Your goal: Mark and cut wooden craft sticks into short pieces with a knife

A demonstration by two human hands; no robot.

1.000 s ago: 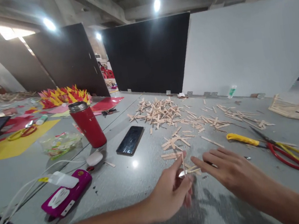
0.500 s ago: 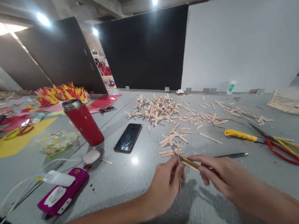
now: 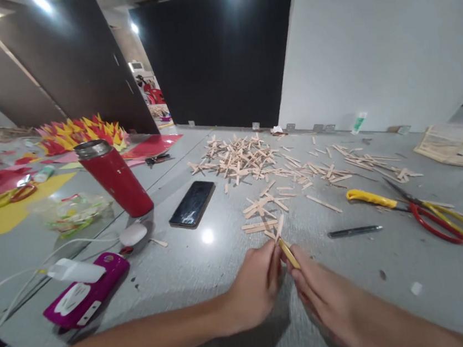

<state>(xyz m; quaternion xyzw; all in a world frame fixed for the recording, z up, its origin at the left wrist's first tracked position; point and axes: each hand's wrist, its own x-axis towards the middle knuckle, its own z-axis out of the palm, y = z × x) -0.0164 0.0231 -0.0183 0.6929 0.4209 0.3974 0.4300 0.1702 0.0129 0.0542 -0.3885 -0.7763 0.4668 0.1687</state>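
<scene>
Both bare arms come in low from either side, angled inward, so the hands meet in front of the person. The left forearm [image 3: 162,337] slants gently up to a fairly straight wrist, and the left hand [image 3: 253,291] has its thumb and forefinger pinched together, the other fingers curled under. The right forearm [image 3: 402,318] rises more steeply from the corner. The right hand [image 3: 322,291] is closed, fingers folded in, its fingertips right beside the left ones.
</scene>
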